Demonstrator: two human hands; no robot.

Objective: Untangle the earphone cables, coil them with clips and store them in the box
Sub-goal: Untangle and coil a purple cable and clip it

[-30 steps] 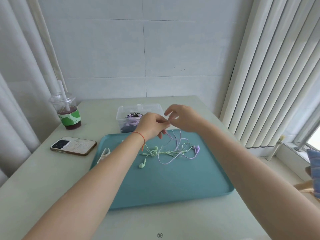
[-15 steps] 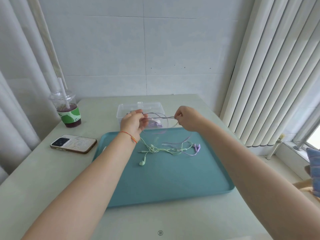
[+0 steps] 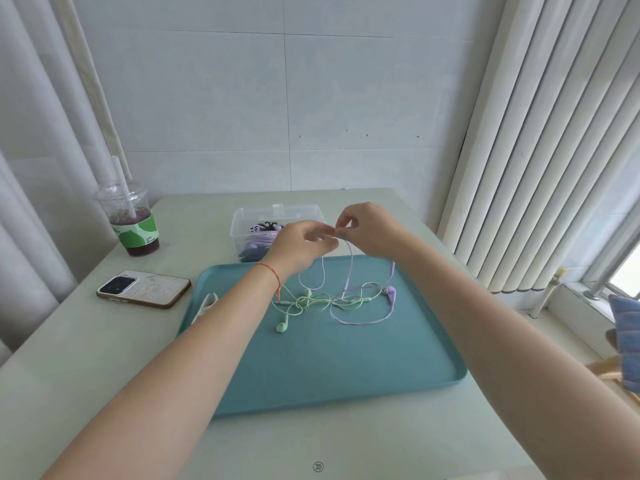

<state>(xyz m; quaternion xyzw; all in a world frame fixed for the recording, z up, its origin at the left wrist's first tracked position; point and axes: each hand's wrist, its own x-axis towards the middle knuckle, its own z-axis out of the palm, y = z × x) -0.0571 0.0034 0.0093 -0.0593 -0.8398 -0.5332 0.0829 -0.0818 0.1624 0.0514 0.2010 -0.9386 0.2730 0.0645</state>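
Both hands are up over the far edge of the teal tray [image 3: 346, 368], fingertips almost meeting. The right hand [image 3: 372, 232] has a pinch grip on the purple earphone cable [image 3: 349, 268], thumb and forefinger closed on it, and the cable drops straight down from there onto the tray. The left hand [image 3: 299, 247], the one with a red string on the wrist, has its fingers curled in toward the same spot; it's a bit blurry, so I honestly can't tell if its grip is really on the cable or just next to it. On the tray, right below the hands, the purple cable loops around and is still mixed up with the green earphone cable [image 3: 311, 301]; one green earbud [image 3: 281, 327] lies at the near-left end of the tangle and a purple earbud [image 3: 390, 291] sits at its right end. The clear plastic box [image 3: 277, 216] stands on the surface just behind the tray's far edge, partly hidden by the left hand, with something dark and some purple cable already inside. A white clip [image 3: 207, 304] lies at the tray's left edge. Left of the tray there's a phone [image 3: 143, 289] lying face down, and further back from it a plastic cup [image 3: 133, 225] with a dark drink and a straw.
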